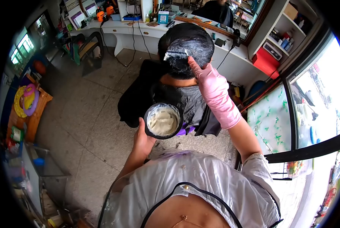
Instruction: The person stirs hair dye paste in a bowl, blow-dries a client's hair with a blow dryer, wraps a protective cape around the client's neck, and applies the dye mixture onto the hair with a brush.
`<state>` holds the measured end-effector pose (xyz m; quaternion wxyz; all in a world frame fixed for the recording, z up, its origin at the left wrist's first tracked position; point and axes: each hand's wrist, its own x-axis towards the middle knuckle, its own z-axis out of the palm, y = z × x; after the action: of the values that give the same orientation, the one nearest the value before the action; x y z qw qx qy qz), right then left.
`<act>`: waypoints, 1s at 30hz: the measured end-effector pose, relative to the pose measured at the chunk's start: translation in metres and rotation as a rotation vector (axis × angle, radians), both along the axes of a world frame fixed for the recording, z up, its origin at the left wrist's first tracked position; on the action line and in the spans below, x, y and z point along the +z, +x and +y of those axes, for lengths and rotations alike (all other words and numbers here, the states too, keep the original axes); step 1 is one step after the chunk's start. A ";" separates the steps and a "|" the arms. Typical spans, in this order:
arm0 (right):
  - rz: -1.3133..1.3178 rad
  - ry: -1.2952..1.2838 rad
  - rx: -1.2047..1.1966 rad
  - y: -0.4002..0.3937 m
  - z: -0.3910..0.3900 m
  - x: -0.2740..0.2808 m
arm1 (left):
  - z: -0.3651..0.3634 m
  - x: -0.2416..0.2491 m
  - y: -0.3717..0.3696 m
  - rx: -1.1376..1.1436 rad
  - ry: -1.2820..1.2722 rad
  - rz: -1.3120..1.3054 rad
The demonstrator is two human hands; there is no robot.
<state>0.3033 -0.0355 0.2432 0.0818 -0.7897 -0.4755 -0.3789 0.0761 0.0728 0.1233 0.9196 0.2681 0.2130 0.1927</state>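
Observation:
My bare left hand (142, 137) grips a black bowl (148, 130) from below and the left, thumb up along its side. Thick off-white cream (163, 121) lies in the bowl. In a long pink glove, my right hand (205, 73) is closed on a dark hair dye brush (176, 54) with white cream along its edge. The brush touches the back of the seated person's dark hair (192, 41), which is coated whitish at the crown and right. Much of the handle is hidden by my fingers. A black cape (137, 89) covers the person's shoulders.
A white counter (118, 29) with bottles and tools runs along the wall beneath a mirror (211, 15). Cables (134, 45) hang down to the floor. Shelves (282, 32) and a window (314, 98) stand at right. At left are a wooden bench (41, 102) and a metal cart (44, 167).

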 end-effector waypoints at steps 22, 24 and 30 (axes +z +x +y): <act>0.555 0.478 0.277 0.014 -0.025 -0.036 | 0.005 0.000 0.002 -0.035 -0.004 0.021; 0.498 0.403 0.250 0.015 -0.026 -0.059 | 0.004 0.004 0.002 -0.029 -0.008 0.040; 0.648 0.473 0.355 0.017 -0.026 -0.061 | 0.007 0.002 0.003 -0.053 -0.009 0.004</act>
<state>0.3203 -0.0616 0.1821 0.4690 -0.7335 -0.4538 -0.1901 0.0790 0.0793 0.1251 0.9251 0.2701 0.2086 0.1666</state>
